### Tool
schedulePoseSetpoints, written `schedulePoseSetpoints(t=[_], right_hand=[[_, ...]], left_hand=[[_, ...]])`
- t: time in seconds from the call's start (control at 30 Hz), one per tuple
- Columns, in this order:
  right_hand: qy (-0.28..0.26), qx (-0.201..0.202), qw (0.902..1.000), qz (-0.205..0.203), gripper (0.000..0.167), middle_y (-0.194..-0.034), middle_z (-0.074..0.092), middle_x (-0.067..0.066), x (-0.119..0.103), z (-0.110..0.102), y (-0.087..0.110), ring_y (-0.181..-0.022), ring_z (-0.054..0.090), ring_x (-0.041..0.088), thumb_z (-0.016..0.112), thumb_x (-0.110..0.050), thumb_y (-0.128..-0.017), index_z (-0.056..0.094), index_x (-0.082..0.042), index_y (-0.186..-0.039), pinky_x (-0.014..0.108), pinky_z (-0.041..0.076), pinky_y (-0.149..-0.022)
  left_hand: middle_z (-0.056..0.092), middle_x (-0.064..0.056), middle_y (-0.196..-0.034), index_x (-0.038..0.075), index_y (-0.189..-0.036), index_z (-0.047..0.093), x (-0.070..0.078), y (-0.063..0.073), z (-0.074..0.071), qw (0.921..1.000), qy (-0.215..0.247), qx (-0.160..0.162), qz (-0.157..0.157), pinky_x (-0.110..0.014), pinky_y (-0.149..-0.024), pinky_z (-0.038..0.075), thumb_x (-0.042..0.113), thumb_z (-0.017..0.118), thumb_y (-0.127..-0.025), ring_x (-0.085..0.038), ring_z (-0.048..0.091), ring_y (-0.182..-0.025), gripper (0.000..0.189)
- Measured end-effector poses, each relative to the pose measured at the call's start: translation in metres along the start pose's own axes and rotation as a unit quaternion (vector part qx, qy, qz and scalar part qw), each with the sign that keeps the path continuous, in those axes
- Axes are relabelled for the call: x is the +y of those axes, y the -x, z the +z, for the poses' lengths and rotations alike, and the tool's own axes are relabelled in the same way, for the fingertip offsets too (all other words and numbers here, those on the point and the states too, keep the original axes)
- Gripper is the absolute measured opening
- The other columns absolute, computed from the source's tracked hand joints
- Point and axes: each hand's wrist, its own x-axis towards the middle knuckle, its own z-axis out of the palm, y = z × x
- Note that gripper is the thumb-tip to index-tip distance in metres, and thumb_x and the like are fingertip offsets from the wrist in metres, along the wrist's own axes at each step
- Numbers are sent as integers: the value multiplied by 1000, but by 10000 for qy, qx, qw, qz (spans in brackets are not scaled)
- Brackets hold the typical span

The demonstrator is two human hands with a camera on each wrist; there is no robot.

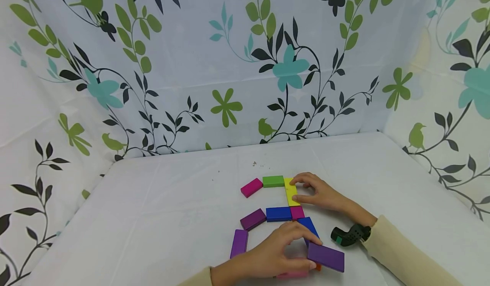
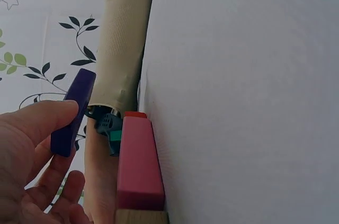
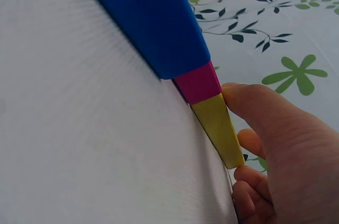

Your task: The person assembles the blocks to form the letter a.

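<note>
My left hand [image 1: 273, 248] pinches a purple block [image 1: 326, 257] between thumb and fingers, raised over the lower end of a line of blocks. In the left wrist view the same purple block [image 2: 74, 112] stands tilted beside a pink block [image 2: 139, 166]. Farther back, my right hand [image 1: 320, 193] has its thumb and index finger on a yellow block [image 1: 291, 192] lying flat. That yellow block [image 3: 218, 131] meets a magenta block [image 3: 198, 83] in the right wrist view, the thumb tip right at their joint. The left hand partly covers a pink block [image 1: 292, 274] and a blue block [image 1: 309, 228].
A green block [image 1: 273, 181] and a magenta block [image 1: 252, 188] continue the line at the back. Another blue block [image 1: 278, 214], a dark purple block [image 1: 253, 219] and a violet block [image 1: 239, 242] curve leftward. A dark wrist device [image 1: 349, 235] sits at the right cuff on the white-covered table [image 1: 160, 218].
</note>
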Motion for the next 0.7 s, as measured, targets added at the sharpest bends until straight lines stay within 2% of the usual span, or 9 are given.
schedulePoseSetpoints(t=[0.17,0.7], right_hand=[[-10,24,10000,-20,36,-132,52,11,0,1,0,-116,50,30,73,-23,-88,62,-13,-120,49,42,-99],[-15,52,10000,-29,37,-133,52,12,1,1,0,-116,50,31,73,-23,-87,62,-12,-120,50,42,-99]], left_hand=[[58,10,-122,21,-127,60,2,-4,4,9996,-232,-136,-43,-19,-98,33,26,65,-95,2,38,-118,33],[55,13,-130,24,-128,60,4,-20,17,9942,-552,-793,-479,-15,-95,29,29,65,-95,3,35,-116,33]])
